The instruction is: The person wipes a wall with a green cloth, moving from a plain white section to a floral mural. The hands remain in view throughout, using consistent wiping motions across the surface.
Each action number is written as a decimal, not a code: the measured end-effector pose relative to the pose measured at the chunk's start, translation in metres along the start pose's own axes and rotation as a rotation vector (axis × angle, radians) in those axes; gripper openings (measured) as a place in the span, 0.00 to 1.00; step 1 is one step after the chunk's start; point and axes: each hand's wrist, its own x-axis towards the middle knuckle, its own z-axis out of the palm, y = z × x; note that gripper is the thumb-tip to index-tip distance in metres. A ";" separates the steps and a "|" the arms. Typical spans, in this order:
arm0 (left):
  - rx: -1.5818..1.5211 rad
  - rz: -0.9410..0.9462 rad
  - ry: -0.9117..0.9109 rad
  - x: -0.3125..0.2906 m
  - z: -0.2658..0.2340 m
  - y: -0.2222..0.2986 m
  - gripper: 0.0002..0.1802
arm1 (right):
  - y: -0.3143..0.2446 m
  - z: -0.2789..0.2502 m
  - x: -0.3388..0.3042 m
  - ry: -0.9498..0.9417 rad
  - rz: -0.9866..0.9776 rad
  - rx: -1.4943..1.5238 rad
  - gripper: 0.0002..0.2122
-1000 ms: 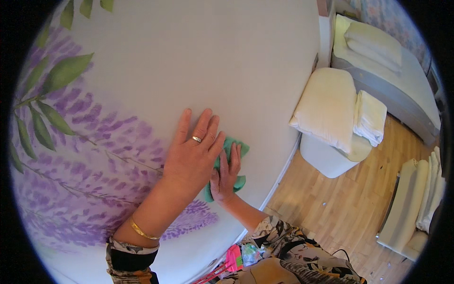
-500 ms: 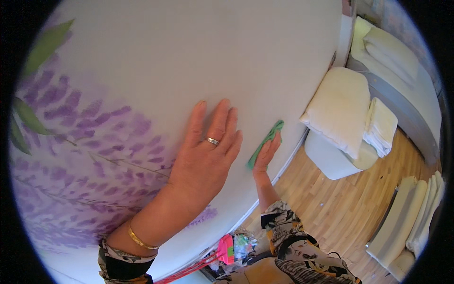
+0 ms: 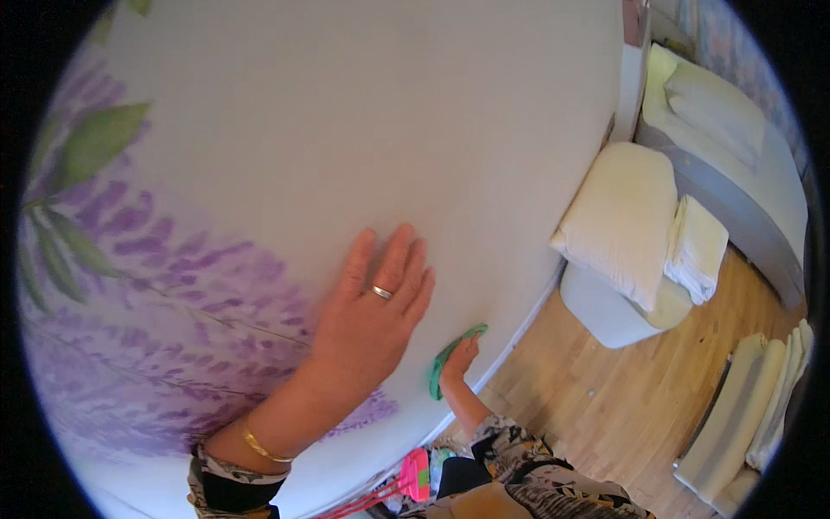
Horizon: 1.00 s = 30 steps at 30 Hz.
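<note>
My left hand [image 3: 363,316], with a ring and a gold bangle, rests with its fingers stretched out against a pale wall [image 3: 432,112]. Purple flowers and green leaves are painted on that wall, left of the hand. Lower and to the right, my right hand [image 3: 458,362] presses a green cloth [image 3: 443,368] to the wall, just above the white baseboard [image 3: 519,333]. The cloth sticks out past the hand on its upper and left sides, while the palm side of the fingers is hidden.
A white stool-like seat [image 3: 596,307] bears a cream pillow [image 3: 618,221] and folded white cloth [image 3: 699,246]. Behind it is a bed [image 3: 735,164]; rolled bedding [image 3: 735,411] lies on the wooden floor [image 3: 596,415]. A pink dustpan-like thing [image 3: 415,474] is at the bottom, by red poles.
My right hand has moved down the wall toward my body with the green cloth. My left hand appears slightly lower, still flat on the wall. The whole view has shifted a little.
</note>
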 end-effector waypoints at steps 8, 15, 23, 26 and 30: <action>0.076 -0.067 0.087 -0.011 0.001 0.003 0.24 | -0.143 -0.003 -0.020 -0.106 -0.862 -0.066 0.24; 0.209 -0.361 0.359 -0.003 -0.042 -0.035 0.23 | -0.268 -0.001 -0.034 -0.117 -1.427 -0.077 0.22; 0.090 -0.445 0.558 0.003 -0.071 -0.037 0.27 | -0.360 0.009 -0.101 -0.309 -1.730 -0.160 0.18; 0.083 -0.438 0.555 0.001 -0.070 -0.037 0.28 | -0.382 0.022 -0.090 -0.219 -1.809 -0.077 0.18; 0.105 -0.414 0.453 -0.003 -0.051 -0.034 0.29 | -0.393 0.035 -0.049 -0.021 -1.773 0.006 0.20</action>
